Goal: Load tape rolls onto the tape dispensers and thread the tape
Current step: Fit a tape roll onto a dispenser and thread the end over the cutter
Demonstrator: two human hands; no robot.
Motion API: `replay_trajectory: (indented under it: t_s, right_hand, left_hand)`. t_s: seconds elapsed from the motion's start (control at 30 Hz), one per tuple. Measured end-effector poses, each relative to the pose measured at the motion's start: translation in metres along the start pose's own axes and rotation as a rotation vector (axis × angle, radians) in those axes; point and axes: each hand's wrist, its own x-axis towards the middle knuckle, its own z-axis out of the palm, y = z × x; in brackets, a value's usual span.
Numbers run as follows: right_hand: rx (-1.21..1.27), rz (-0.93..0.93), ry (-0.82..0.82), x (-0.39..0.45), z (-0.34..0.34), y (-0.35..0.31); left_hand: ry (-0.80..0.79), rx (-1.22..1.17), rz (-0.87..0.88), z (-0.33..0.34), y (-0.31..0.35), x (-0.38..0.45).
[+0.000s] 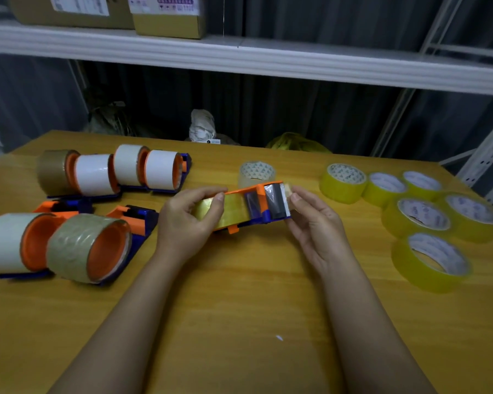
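**Threading tape through a dispenser**

Above the wooden table [239, 294], the left hand [188, 220] gripped the dispenser [256, 207] by its yellow roll [225, 210]. The right hand [313, 220] pinched the tape end [287, 191] at the cutter. Threading looked nearly done; next, likely pulling it taut.

A wooden table [239, 322] with a yellowish grain fills the foreground, dimly lit. Behind it hangs a dark grey pleated curtain [310, 115], crossed by a white shelf [268, 59] that carries two cardboard boxes [168, 17] with printed labels. At the right stands a white slotted metal rack upright [484, 157], and crumpled bags [202, 127] lie beyond the table's far edge.
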Motion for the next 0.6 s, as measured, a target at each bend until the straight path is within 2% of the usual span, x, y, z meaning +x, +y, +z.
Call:
replay_trajectory:
  t_s: [0.33,0.6]
  right_hand:
    - [0.157,-0.044,-0.037,-0.0004,-0.0031,-0.0078]
    - [0.214,0.015,-0.085,-0.0028,0.0003,-0.008]
  left_hand:
    - [0.046,-0.096,-0.037,0.0004,0.0071,-0.004]
    - [0.053,-0.149,-0.08,-0.0003,0.0093,-0.0061]
